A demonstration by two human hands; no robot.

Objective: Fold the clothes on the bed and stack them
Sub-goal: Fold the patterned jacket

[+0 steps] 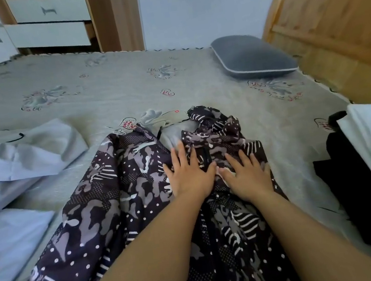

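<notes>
Two hands: the left hand [190, 175] and the right hand [245, 176]. One dark patterned dress [107, 202]. One grey pillow [252, 57]. One bed [107, 89]. Two white drawers [51, 21].

Single head view, wide-angle, worn by the person. It looks forward and down across the bed [107, 91], close above both forearms, toward the far wall [197, 6]. Headboard [332, 10] at right edge.

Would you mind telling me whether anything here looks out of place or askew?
Yes: the far end of the patterned garment is bunched and crumpled rather than flat, beyond both hands. One dresser drawer also sits askew, pulled out.
</notes>
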